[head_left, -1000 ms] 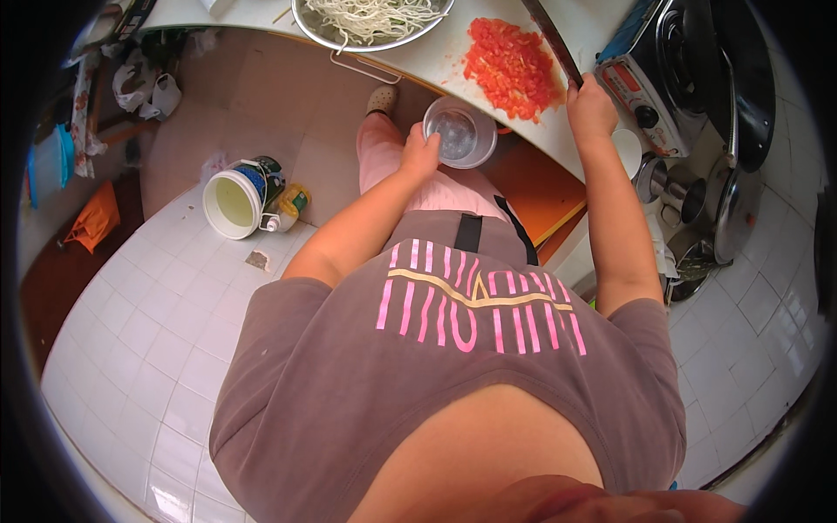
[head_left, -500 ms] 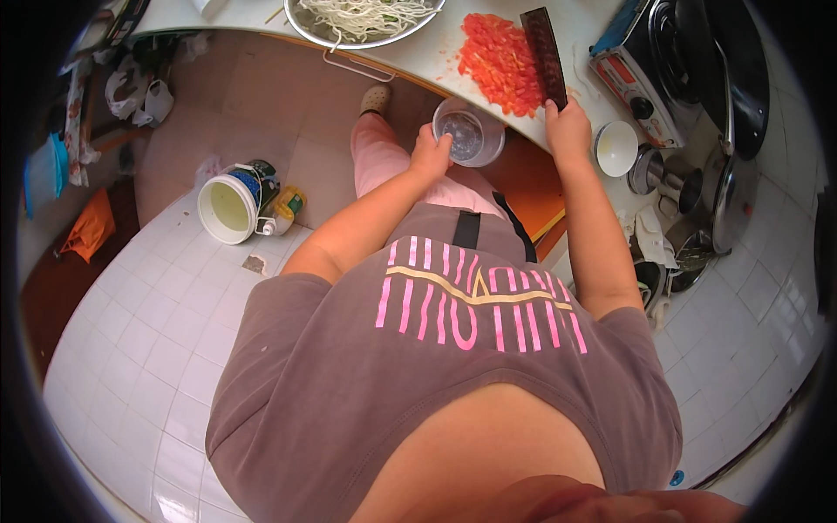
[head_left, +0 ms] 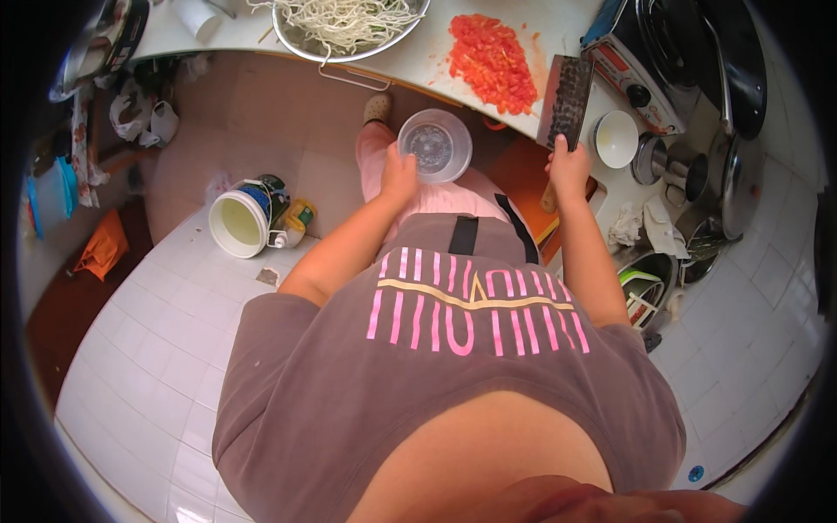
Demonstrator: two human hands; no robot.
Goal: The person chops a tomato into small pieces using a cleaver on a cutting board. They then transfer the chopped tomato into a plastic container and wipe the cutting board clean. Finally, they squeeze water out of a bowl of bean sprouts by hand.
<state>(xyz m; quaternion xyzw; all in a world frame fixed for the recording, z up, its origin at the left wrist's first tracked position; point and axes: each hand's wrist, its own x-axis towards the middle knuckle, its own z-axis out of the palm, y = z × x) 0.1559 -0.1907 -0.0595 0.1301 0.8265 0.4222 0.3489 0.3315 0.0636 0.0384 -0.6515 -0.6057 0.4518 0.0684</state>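
Note:
My left hand (head_left: 399,178) grips the rim of a clear plastic bowl (head_left: 436,146), held off the counter in front of my legs. The bowl looks empty but for wet-looking marks on its bottom. In my right hand (head_left: 568,169) is a cleaver (head_left: 566,98), its broad dark blade turned face up over the counter's front edge and its wooden handle (head_left: 548,199) pointing toward me. Left of the blade, a heap of chopped tomato (head_left: 493,68) lies directly on the counter, apart from the cleaver.
A metal basin (head_left: 281,37) of pale noodle-like strands stands on the white counter (head_left: 427,74). A white bowl (head_left: 615,139), a boxed stove (head_left: 641,91), metal cups and pans crowd the right. Below are an orange drawer (head_left: 520,174) and, on the floor, a white bucket (head_left: 240,224).
The cleaver has come away from the tomato heap toward me, its blade turning from edge-on to flat. My left hand has moved the plastic bowl left and slightly nearer.

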